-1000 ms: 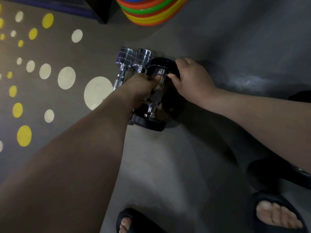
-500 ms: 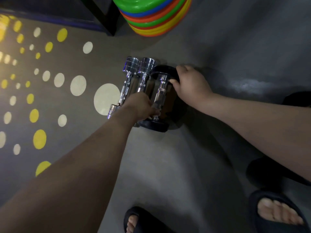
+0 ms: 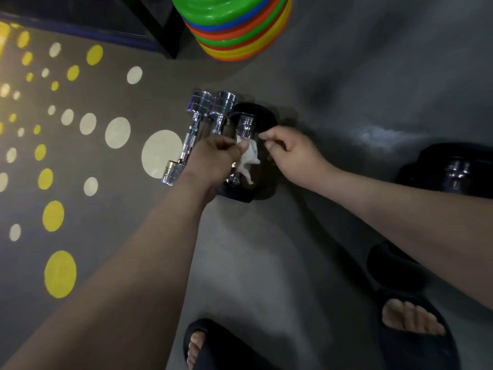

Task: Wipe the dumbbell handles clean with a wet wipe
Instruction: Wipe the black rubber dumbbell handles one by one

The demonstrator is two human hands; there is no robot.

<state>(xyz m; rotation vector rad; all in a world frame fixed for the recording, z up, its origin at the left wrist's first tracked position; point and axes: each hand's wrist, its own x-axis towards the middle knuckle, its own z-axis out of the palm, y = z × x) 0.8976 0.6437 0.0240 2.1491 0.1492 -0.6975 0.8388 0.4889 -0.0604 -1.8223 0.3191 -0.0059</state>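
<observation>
On the floor, the black dumbbell is lying beside two chrome dumbbells; the left hand is pinching the wipe over its handle; the right hand is hovering beside it, fingers loosely curled, holding nothing.

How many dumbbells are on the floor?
4: left chrome dumbbell, second chrome dumbbell beside it, black dumbbell under the wipe, another black dumbbell at the right edge; more may be hidden.
</observation>
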